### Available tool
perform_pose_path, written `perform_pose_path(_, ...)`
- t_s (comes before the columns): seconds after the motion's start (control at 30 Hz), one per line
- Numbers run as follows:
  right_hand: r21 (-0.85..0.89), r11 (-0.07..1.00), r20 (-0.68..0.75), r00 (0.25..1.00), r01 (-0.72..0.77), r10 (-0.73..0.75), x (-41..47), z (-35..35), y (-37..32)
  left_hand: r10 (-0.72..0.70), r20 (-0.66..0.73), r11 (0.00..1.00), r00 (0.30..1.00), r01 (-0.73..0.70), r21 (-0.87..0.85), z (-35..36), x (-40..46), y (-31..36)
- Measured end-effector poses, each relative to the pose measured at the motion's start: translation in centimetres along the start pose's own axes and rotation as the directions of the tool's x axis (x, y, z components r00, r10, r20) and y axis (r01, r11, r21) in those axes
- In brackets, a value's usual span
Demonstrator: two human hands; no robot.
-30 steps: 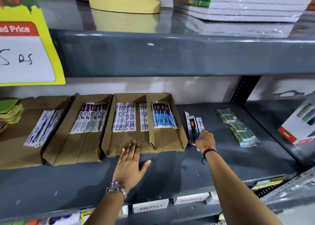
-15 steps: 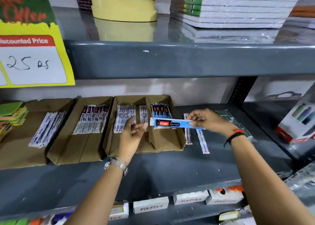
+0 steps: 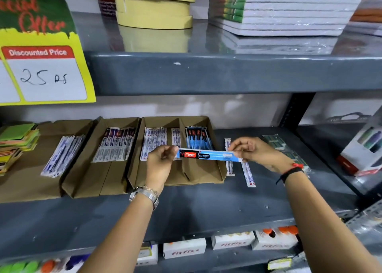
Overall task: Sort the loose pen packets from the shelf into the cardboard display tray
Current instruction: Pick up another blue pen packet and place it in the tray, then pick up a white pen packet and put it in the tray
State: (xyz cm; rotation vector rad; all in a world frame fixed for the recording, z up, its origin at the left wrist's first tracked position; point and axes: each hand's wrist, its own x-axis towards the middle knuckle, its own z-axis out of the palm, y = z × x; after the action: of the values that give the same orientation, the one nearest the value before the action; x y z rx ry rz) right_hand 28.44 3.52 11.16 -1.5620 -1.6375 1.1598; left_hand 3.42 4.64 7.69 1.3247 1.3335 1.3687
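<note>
The left hand (image 3: 160, 165) pinches one end of a long blue plastic pen packet with a red-and-black "Flair" label (image 3: 206, 155), fingers closed on it, while the right hand (image 3: 253, 151) grips the other end the same way; the packet lies level in the air, crosswise above the front of the brown cardboard display tray with a centre divider (image 3: 198, 174). That tray sits on a grey metal shelf (image 3: 206, 206), under another grey shelf carrying yellow tape rolls (image 3: 155, 6) and stacked wrapped notebooks (image 3: 283, 14). The tray's right compartment holds matching blue packets (image 3: 197, 137) standing at the back; its left compartment holds white packets (image 3: 155, 141). Two thin white loose packets (image 3: 249, 174) lie on the shelf just right of the tray, below the right hand.
</note>
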Motion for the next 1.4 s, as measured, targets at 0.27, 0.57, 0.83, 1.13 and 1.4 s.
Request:
perform_pose_path(0.27, 0.418, 0.908, -0.467, 0.862, 0.017, 0.199, 3.4, 4.7, 0.6, 0.045, 0.329, 0.625, 0.943, -0.283, 0.727, 0.5, -2.0, -6.9)
perform_pose_path(0.57, 0.079, 0.976, -0.511, 0.832, -0.204, 0.215, 8.7, 10.4, 0.8, 0.091, 0.439, 0.478, 0.894, -0.426, 0.768, 1.3, -3.7, -10.8)
perform_pose_path(0.83, -0.190, 0.970, -0.561, 0.828, -0.150, 0.018, 8.1, 8.4, 0.9, 0.132, 0.447, 0.509, 0.885, -0.447, 0.735, 1.4, -3.5, -11.4)
perform_pose_path(1.13, -0.279, 0.714, -0.571, 0.708, -0.642, 0.414, 2.1, 3.1, 7.2, 0.115, 0.412, 0.461, 0.904, -0.416, 0.784, 1.6, -3.6, -11.5)
perform_pose_path(1.4, -0.185, 0.815, -0.613, 0.713, -0.549, 0.341, 1.0, 2.2, 6.0, 0.066, 0.375, 0.658, 0.925, -0.323, 0.680, 0.8, -3.5, -10.2)
